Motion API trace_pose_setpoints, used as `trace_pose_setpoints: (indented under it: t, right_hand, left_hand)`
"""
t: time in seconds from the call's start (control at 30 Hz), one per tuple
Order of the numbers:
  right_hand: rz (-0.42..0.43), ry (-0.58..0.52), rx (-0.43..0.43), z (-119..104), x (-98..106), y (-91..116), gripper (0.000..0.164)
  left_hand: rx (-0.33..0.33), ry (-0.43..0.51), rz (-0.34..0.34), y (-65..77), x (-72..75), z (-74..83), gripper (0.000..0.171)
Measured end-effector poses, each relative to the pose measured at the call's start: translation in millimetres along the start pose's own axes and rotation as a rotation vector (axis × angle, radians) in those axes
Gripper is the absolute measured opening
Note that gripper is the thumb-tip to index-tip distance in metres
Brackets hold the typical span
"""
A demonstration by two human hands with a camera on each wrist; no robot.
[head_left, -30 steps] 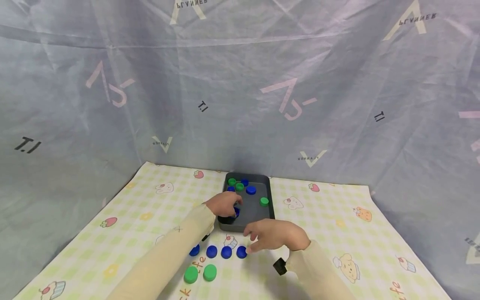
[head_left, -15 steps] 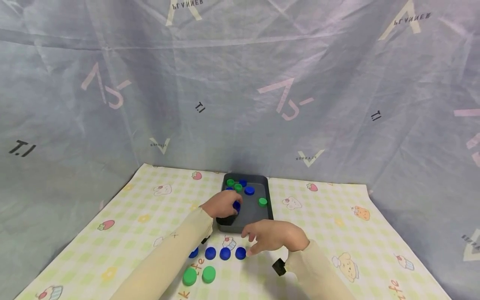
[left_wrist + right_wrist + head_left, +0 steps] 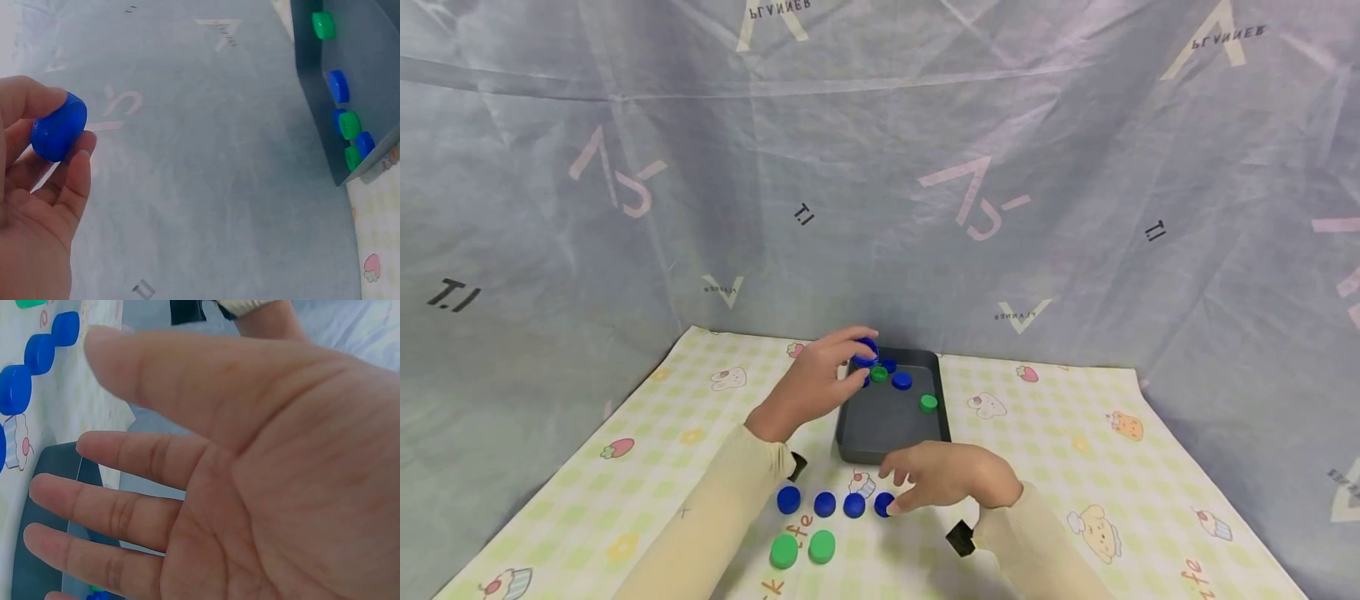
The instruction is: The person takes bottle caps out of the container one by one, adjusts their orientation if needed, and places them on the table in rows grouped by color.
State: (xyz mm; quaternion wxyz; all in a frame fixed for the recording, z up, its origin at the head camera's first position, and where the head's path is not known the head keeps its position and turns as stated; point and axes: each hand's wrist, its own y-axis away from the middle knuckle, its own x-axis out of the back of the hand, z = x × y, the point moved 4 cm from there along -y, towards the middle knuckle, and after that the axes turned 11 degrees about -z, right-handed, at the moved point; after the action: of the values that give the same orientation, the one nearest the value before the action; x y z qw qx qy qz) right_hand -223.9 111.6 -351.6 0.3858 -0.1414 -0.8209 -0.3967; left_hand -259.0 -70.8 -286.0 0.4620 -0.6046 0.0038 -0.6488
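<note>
My left hand pinches a blue bottle cap between thumb and fingers, raised over the far left of the dark grey tray. Its hollow underside shows in the head view. My right hand hovers in front of the tray with fingers spread and nothing held; its thumb overlaps the rightmost blue cap in the head view. That cap ends a row with other blue caps on the cloth. Nearer me lie two green caps. Inside the tray are a blue cap, a green cap and several others.
A checked, cartoon-printed tablecloth covers the table. Close behind the tray hangs a grey printed curtain, which also closes in both sides. The tray has raised walls.
My left hand has lifted a blue cap from the tray's near left part and carried it up and away from me. My right hand has stayed almost still.
</note>
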Motion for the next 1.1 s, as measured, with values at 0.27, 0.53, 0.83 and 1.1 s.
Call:
trace_pose_setpoints:
  t: [0.27,0.53,0.83,1.1]
  right_hand:
    - [0.007,0.029,0.053,-9,1,8,0.042]
    - [0.042,0.028,0.151,-16,5,16,0.041]
    - [0.174,0.029,0.274,-23,11,18,0.029]
    - [0.374,0.062,0.339,-29,20,21,0.019]
  left_hand:
    - [-0.116,-0.006,0.067,26.6,13.5,16.1,0.012]
    - [-0.056,0.027,0.060,31.6,20.1,16.8,0.017]
    - [-0.104,0.084,0.049,27.8,18.9,17.3,0.008]
    - [-0.067,0.143,0.056,27.4,16.5,17.4,0.006]
